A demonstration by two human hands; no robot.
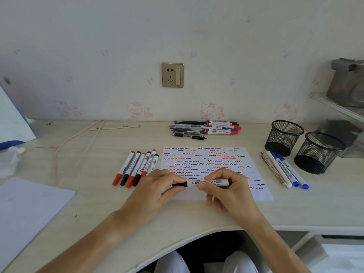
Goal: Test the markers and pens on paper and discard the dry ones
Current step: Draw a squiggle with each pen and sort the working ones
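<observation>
White-barrelled black whiteboard marker [208, 182] lies level just above the scribble-covered white paper sheet [216, 160]. Left hand [157, 186] pinches its black cap; right hand [226, 186] grasps the barrel, probably to pull or press the cap. Two black wire-mesh pen cups [283, 137] [318, 152] stand at right, with nothing visible inside.
</observation>
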